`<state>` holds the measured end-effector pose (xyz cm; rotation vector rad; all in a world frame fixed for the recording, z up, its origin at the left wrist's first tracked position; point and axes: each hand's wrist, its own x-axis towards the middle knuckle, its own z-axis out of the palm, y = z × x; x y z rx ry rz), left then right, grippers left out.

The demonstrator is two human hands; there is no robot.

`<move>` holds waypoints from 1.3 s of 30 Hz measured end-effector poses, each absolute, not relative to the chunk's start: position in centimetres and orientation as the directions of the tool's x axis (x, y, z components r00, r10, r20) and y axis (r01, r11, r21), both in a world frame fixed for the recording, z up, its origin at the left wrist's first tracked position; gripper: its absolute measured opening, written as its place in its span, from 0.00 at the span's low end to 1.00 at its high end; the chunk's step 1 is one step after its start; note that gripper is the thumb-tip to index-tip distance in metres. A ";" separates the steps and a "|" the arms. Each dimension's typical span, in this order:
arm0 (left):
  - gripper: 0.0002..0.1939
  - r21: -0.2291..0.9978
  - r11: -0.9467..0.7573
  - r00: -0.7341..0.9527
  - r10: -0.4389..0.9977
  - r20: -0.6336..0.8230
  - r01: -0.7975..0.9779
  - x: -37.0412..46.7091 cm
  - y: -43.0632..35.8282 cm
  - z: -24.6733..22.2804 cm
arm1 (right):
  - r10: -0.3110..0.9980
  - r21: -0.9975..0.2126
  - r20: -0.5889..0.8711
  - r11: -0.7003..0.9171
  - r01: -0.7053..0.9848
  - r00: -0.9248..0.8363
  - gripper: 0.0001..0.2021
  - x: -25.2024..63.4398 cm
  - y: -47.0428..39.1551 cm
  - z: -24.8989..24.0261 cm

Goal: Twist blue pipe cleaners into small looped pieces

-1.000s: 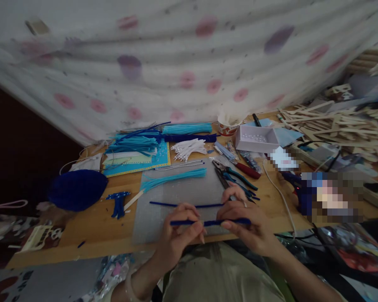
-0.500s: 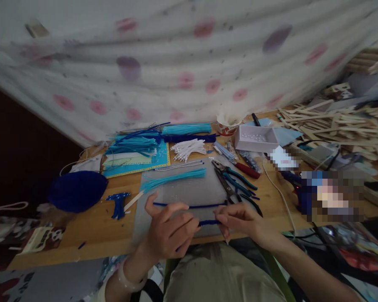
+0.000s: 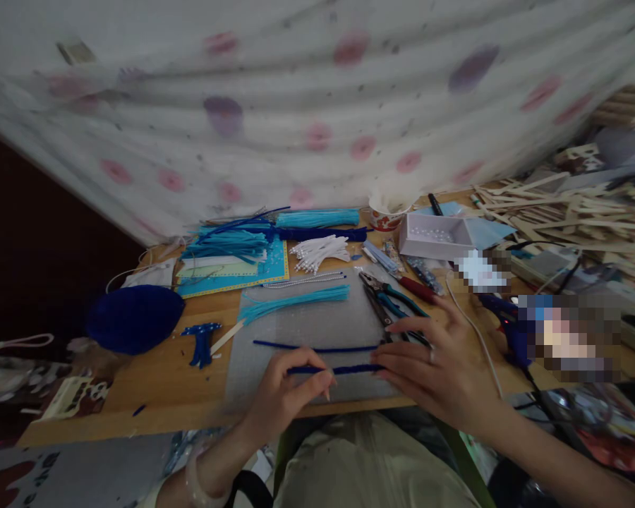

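Note:
A dark blue twisted pipe cleaner (image 3: 357, 368) stretches between my two hands, just above the front of the grey mat (image 3: 317, 324). My left hand (image 3: 293, 384) pinches it near its left part, thumb against the bent fingers. At the right end, my right hand (image 3: 428, 363) grips it among the lower fingers, with its upper fingers raised and spread; the exact grip is partly hidden. Behind it a straight dark blue pipe cleaner (image 3: 317, 349) lies on the mat. Pliers (image 3: 389, 293) and black-bladed scissors (image 3: 375, 303) rest beyond my right hand, the scissors partly covered by it.
Light blue pipe cleaners (image 3: 296, 302), white stems (image 3: 320, 252) and a white box of beads (image 3: 437, 238) lie farther back. A blue T-shaped piece (image 3: 201, 342) and a blue oval (image 3: 135, 319) are at left. Right are a blue glue gun (image 3: 513, 331), its cord, and wooden sticks (image 3: 576, 219).
My left hand has turned and shifted slightly left, now pinching the pipe cleaner. My right hand has moved right and spread its upper fingers. More of the twisted pipe cleaner shows between them.

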<state>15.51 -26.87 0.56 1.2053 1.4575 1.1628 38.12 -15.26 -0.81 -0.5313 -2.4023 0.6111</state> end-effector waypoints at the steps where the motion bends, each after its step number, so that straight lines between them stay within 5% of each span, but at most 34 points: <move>1: 0.06 0.918 -0.122 -0.117 0.977 0.178 0.378 15.3 -26.8 0.7 | 0.559 -0.672 0.377 0.714 0.198 -0.738 0.14 37.5 -15.2 -0.6; 3: 0.05 0.550 -0.447 0.087 0.825 0.559 0.705 14.7 -26.9 1.0 | 0.604 -0.911 0.121 0.383 0.153 -0.788 0.23 36.5 -15.1 -0.4; 5: 0.09 0.212 -0.563 0.297 0.675 0.676 0.798 14.0 -27.1 0.9 | 0.493 -0.989 -0.137 -0.022 0.145 -0.859 0.25 35.9 -15.2 -0.7; 7: 0.11 0.077 -0.583 0.400 0.642 0.653 0.809 13.2 -27.3 0.6 | 0.345 -0.935 -0.278 -0.310 0.170 -0.897 0.22 35.8 -15.3 -1.3; 9: 0.12 0.072 -0.580 0.418 0.661 0.623 0.811 12.7 -27.6 0.4 | 0.280 -0.898 -0.304 -0.403 0.175 -0.911 0.21 35.9 -15.4 -1.7; 11: 0.12 0.129 -0.577 0.389 0.681 0.620 0.806 12.8 -27.9 0.6 | 0.333 -0.955 -0.231 -0.258 0.147 -0.914 0.20 36.2 -15.2 -1.5; 14: 0.08 0.324 -0.542 0.306 0.771 0.559 0.775 13.5 -28.1 1.6 | 0.431 -0.929 0.083 0.360 0.087 -0.898 0.14 36.7 -14.7 -0.2; 17: 0.10 0.581 -0.407 0.246 0.908 0.339 0.705 14.1 -28.1 2.6 | 0.286 -0.519 0.398 0.854 0.042 -0.872 0.04 37.8 -14.2 0.7; 19: 0.12 0.792 -0.200 0.185 0.976 0.112 0.576 14.1 -27.9 2.6 | 0.159 -0.274 0.480 0.961 0.025 -0.863 0.13 38.9 -14.1 0.4; 21: 0.13 0.949 0.203 0.164 0.955 -0.246 0.240 14.1 -27.6 1.9 | 0.085 -0.167 0.488 0.986 0.002 -0.869 0.19 40.0 -14.1 -0.7; 24: 0.15 0.700 0.684 0.375 0.716 -0.589 -0.207 14.4 -27.2 0.2 | 0.132 -0.153 0.532 0.987 0.059 -0.837 0.15 41.2 -14.2 -2.4; 26: 0.17 0.643 0.717 0.408 0.690 -0.598 -0.271 14.8 -27.0 -0.7 | 0.211 -0.157 0.591 0.977 0.145 -0.779 0.13 41.3 -14.2 -2.7; 29: 0.16 0.795 0.552 0.218 0.832 -0.510 -0.250 15.0 -26.9 -1.0 | 0.319 -0.163 0.638 0.946 0.281 -0.701 0.10 40.3 -14.2 -2.1; 32: 0.09 0.978 0.056 -0.091 0.995 -0.038 0.201 14.7 -27.0 -0.1 | 0.639 -0.513 0.578 0.768 0.384 -0.507 0.20 38.6 -14.8 -1.5; 35: 0.07 0.618 -0.355 0.013 0.874 0.487 0.701 14.7 -27.2 0.7 | 0.873 -0.952 0.163 0.262 0.161 -0.459 0.22 36.7 -15.7 -1.7; 37: 0.09 0.398 -0.410 0.126 0.808 0.575 0.821 14.9 -27.4 0.7 | 0.847 -0.998 -0.008 0.028 0.059 -0.531 0.22 35.7 -16.3 -1.8; 39: 0.09 0.282 -0.418 0.185 0.783 0.595 0.864 15.1 -27.5 0.5 | 0.855 -0.999 -0.043 -0.036 0.024 -0.517 0.19 35.0 -16.6 -1.7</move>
